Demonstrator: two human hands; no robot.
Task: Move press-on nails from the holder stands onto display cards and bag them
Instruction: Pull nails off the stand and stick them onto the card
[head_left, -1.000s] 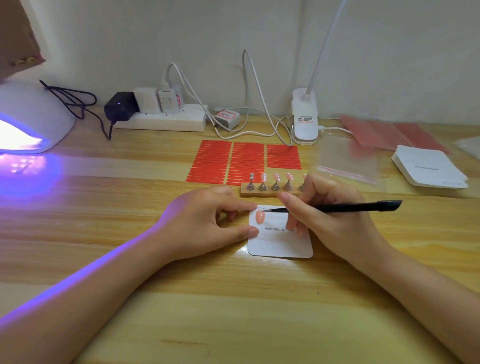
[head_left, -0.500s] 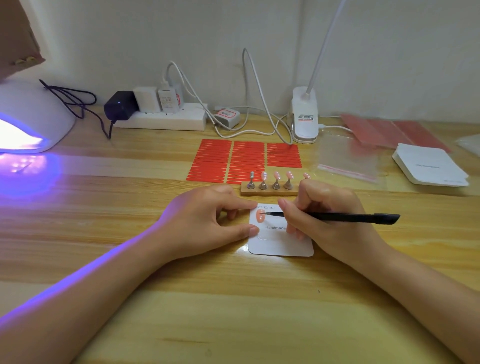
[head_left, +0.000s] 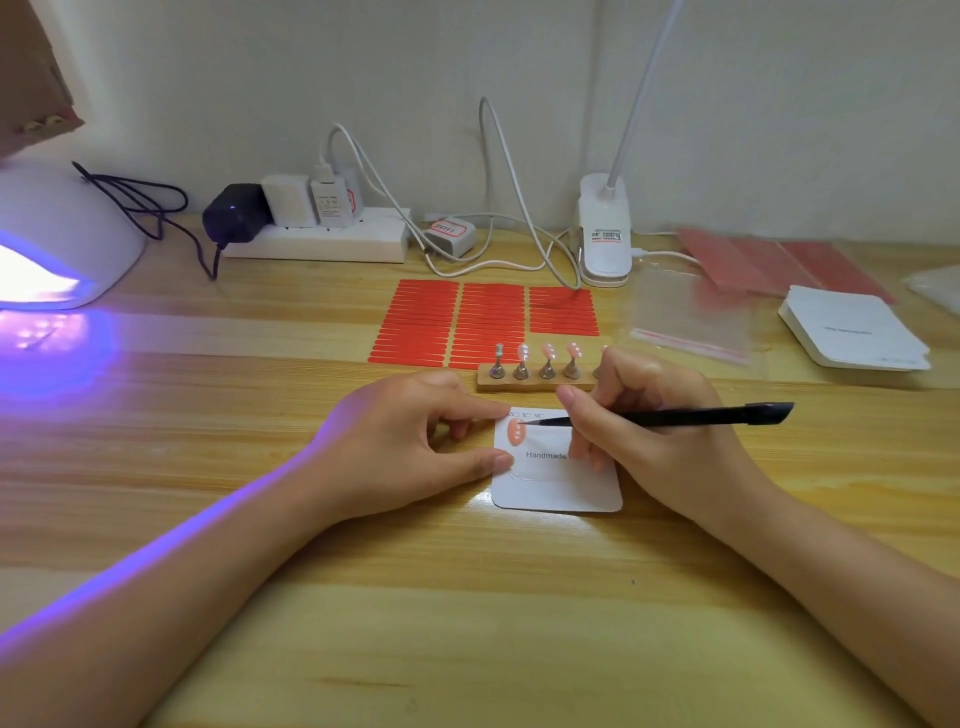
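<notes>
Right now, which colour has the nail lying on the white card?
The nail is peach-pink with small white dots, seen best in the head view.

Both forearms reach in across the table from the near edge. The left hand (head_left: 410, 441) lies curled, forefinger and thumb stretched rightward with tips pressing down. The right hand (head_left: 644, 431) pinches a slim tool, its other fingers tucked beneath
</notes>
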